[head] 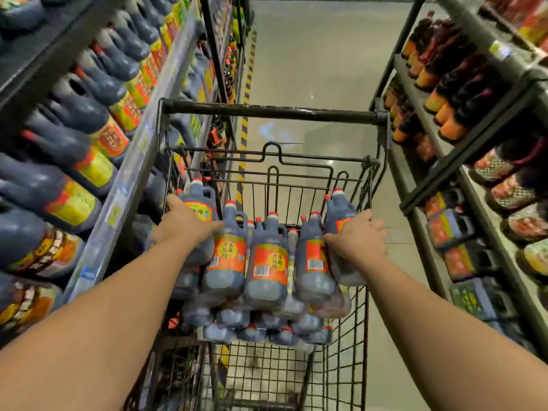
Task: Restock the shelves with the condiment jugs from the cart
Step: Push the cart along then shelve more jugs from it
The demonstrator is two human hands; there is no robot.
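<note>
A: Entry, head view. Where are the condiment jugs (268, 256)?

B: In the cart (350, 315), stacked in layers. The top layer is a row of dark jugs with red-orange labels and red caps, lying tilted with their caps pointing away from the wearer. More jugs lie underneath, labels mostly hidden.

A: Left hand (185, 222)?

B: Laid on the leftmost jug (197, 209) of the top row, palm down, fingers curled over its far side at the cart's left edge. It is gripping that jug.

A: Right hand (360, 235)?

B: Closed around the rightmost jug (339, 221), at the cart's right edge. Thumb on the near side of the label, fingers wrapped behind. This jug sits higher than its neighbours and is tipped more upright.

A: Cart position?

B: In the aisle between two shelving units. Handle bar (272, 112) at the far end, on the side away from the wearer. The cart's left side is just beside the left shelf (130, 179).

A: Shelf contents?

B: Left shelf is full of similar dark jugs with yellow and red labels, blurred. Right shelf (462, 134) holds dark bottles with orange labels, blurred too. Label text unreadable on both.
</note>
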